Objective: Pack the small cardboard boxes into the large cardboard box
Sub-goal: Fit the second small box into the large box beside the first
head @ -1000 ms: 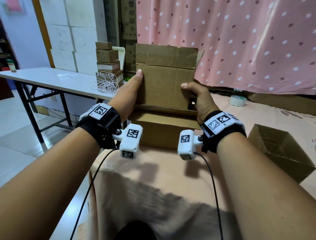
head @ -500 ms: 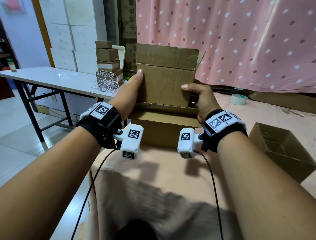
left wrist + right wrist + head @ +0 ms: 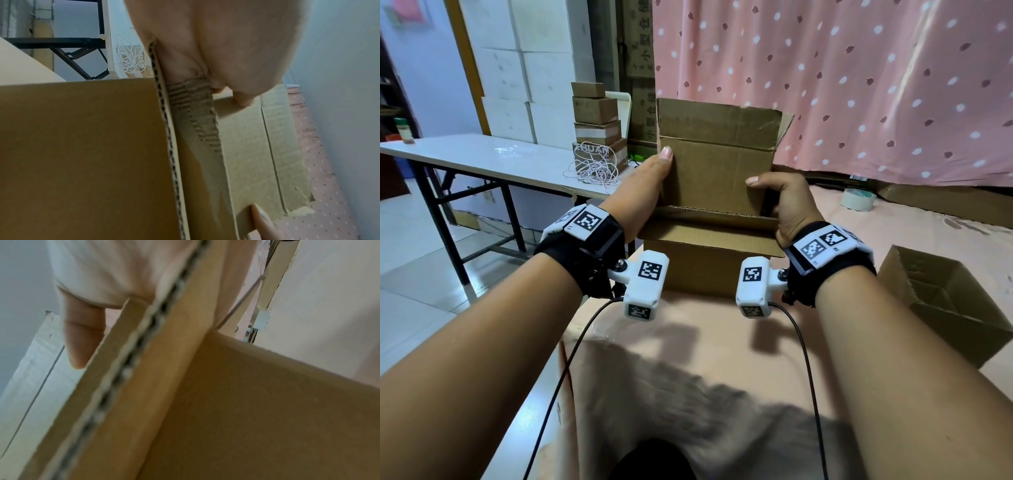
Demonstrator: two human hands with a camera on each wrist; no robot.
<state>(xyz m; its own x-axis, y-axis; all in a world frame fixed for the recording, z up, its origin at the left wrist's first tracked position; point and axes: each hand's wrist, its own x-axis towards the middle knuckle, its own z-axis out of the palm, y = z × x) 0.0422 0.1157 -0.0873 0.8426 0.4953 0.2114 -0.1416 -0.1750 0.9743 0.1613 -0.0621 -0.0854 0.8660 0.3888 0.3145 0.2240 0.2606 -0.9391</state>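
Large cardboard box [image 3: 717,178]: brown corrugated, stood upright on a peach-coloured covered surface [image 3: 688,342] directly before the person, its far flap raised and its near flap folded down toward the viewer. Left hand [image 3: 643,186]: clasped on the box's left wall, thumb lying straight up along the front-facing panel, fingers behind the edge as the left wrist view showed. Right hand [image 3: 780,202]: clamped on the box's right wall, thumb hooked over onto the panel, remaining fingers curled behind the cardboard edge. Small cardboard boxes [image 3: 595,120]: stacked in a column on the white table [image 3: 482,157] to the left, well apart from the large box, with a tangle of white cord [image 3: 592,168] lying at the foot of the stack. Second open cardboard box [image 3: 945,301]: on its own at the right, near the right forearm. Roll of tape [image 3: 858,198]: on the surface beyond the right hand, before a pink dotted curtain [image 3: 859,85].
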